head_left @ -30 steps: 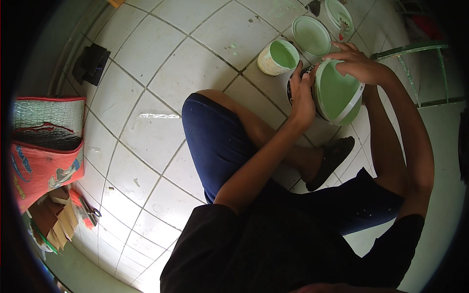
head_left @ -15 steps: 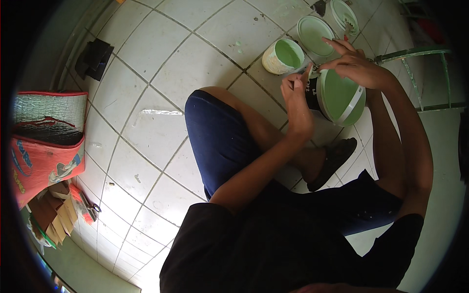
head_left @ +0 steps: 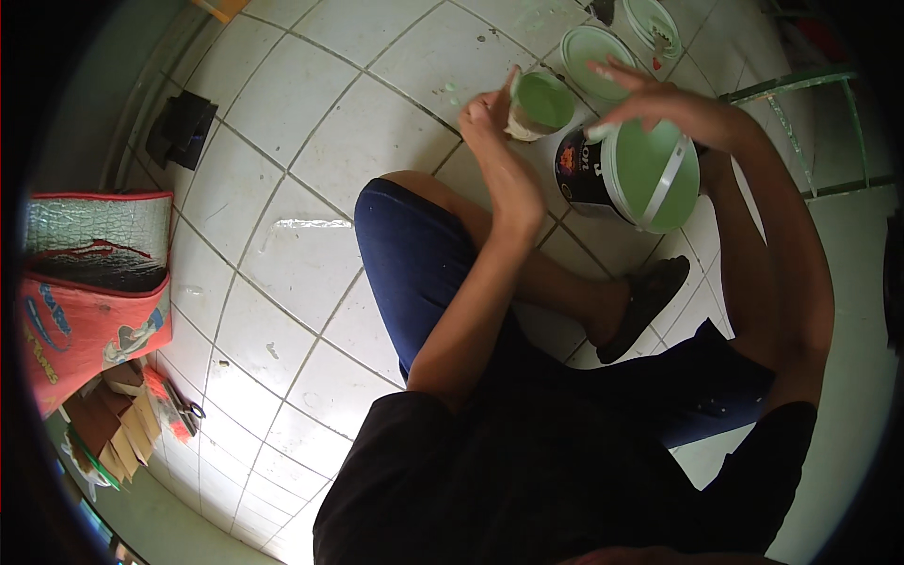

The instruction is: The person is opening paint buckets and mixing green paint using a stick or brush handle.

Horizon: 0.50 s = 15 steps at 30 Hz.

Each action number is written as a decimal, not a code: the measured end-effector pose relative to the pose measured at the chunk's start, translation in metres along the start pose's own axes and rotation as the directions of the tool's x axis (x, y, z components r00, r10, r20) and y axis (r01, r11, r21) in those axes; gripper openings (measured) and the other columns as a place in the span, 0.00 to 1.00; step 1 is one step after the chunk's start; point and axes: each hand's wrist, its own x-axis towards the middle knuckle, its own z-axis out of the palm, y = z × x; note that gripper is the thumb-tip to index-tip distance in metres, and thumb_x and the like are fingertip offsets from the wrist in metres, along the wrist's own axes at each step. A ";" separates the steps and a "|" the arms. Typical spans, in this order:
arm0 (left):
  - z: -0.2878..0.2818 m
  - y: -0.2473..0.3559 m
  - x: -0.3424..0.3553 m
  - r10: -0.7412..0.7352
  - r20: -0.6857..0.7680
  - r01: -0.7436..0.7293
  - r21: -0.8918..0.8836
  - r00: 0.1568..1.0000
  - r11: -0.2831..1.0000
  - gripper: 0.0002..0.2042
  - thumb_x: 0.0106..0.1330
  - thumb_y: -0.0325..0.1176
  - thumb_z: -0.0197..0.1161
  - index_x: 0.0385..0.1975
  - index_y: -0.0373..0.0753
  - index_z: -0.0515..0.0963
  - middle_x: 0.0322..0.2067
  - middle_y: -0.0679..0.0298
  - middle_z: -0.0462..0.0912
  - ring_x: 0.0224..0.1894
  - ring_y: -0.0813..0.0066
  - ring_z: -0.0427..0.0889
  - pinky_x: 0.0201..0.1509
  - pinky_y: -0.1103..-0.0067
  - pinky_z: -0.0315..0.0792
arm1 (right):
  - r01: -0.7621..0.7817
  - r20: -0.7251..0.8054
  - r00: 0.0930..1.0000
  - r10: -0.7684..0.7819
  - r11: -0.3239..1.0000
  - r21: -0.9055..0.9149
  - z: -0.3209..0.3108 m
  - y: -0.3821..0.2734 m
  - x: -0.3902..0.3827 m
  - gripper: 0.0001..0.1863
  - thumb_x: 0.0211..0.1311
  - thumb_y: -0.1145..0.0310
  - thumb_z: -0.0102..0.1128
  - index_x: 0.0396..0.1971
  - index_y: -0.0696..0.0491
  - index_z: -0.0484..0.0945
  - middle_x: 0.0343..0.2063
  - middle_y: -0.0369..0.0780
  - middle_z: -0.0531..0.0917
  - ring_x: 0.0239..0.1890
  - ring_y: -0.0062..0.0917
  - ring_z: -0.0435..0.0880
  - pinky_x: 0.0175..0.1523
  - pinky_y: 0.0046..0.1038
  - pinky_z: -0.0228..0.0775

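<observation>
Two hands working, upper part of the frame. We see the left hand against the left side of the small paint tub, upper centre-right; gripping or just touching, we can't tell. Right hand open, fingers spread, near the big bucket, upper right.

White glare on lower floor tiles

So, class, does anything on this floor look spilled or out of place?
Yes: small green spots mark the white floor tiles left of the small tub. They match its green contents, so they may be drips. A shiny streak lies on another tile.
</observation>
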 end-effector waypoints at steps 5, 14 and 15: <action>-0.013 0.033 0.032 0.099 0.214 -0.129 0.132 0.972 0.983 0.31 0.81 0.55 0.30 0.53 0.29 0.68 0.59 0.46 0.69 0.61 0.59 0.68 0.69 0.69 0.58 | 0.220 -0.397 0.918 0.015 0.813 0.540 0.014 -0.036 -0.018 0.26 0.70 0.70 0.41 0.66 0.54 0.72 0.68 0.43 0.72 0.70 0.28 0.68 0.60 0.29 0.67; -0.041 0.044 0.056 0.118 0.683 -0.625 0.566 0.721 0.537 0.37 0.63 0.29 0.56 0.76 0.51 0.57 0.68 0.46 0.59 0.63 0.50 0.65 0.65 0.65 0.67 | 0.038 -0.876 0.436 0.207 0.968 0.248 0.160 -0.071 0.060 0.41 0.67 0.70 0.57 0.75 0.62 0.46 0.35 0.57 0.83 0.32 0.46 0.85 0.37 0.41 0.78; -0.043 0.037 0.051 0.136 0.726 -0.702 0.572 0.674 0.425 0.41 0.59 0.29 0.59 0.76 0.50 0.55 0.70 0.44 0.56 0.63 0.48 0.65 0.66 0.63 0.67 | 0.033 -0.877 0.427 0.218 0.966 0.256 0.176 -0.059 0.074 0.41 0.67 0.70 0.57 0.75 0.62 0.46 0.35 0.57 0.83 0.32 0.46 0.85 0.37 0.41 0.78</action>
